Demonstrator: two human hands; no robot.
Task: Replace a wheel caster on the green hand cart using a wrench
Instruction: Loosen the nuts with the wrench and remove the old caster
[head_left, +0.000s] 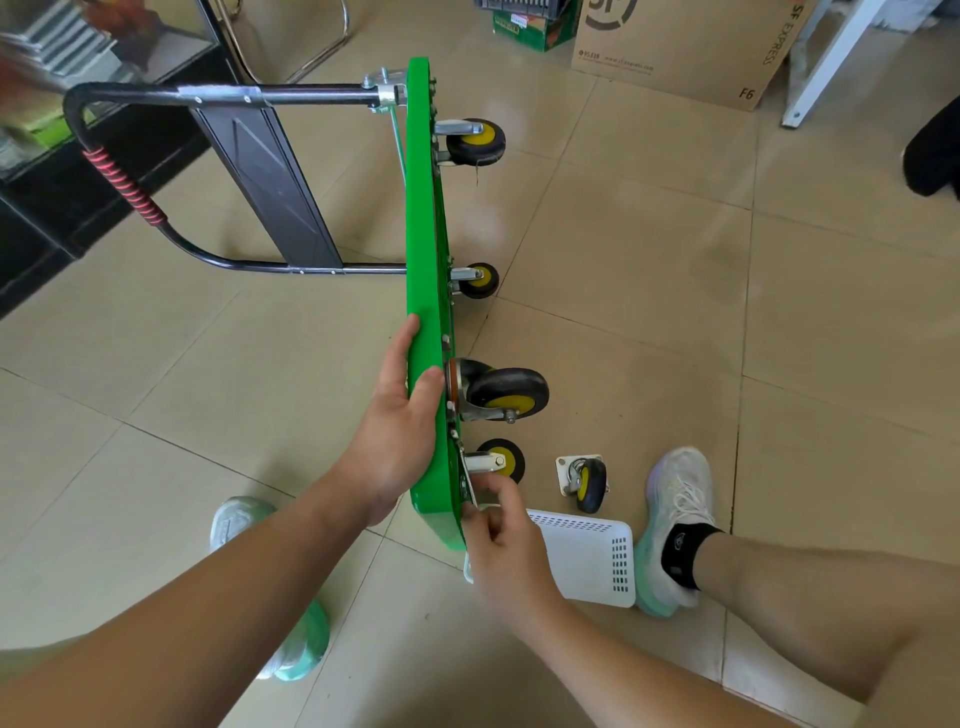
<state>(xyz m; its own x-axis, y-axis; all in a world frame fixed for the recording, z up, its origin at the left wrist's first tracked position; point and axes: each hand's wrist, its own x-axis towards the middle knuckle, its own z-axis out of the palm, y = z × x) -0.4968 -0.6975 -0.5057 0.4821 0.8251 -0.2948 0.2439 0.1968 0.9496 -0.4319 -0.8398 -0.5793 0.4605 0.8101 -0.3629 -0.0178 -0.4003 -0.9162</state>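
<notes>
Left hand (400, 431) grip clasping green cart (423, 208) edge, right hand (501, 535) fingertips pinching near-corner caster plate (469, 480)

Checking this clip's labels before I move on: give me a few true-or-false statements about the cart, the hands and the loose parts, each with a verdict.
1. The green cart is tipped on its side, with its wheels pointing sideways. True.
2. The left hand holds a wrench. False: it grips the edge of the cart's deck, and no wrench is visible.
3. A loose caster lies on the floor beside the white basket. True.
4. The right hand rests inside the basket. False: its fingers pinch at the mounting plate of the cart's nearest caster.
</notes>
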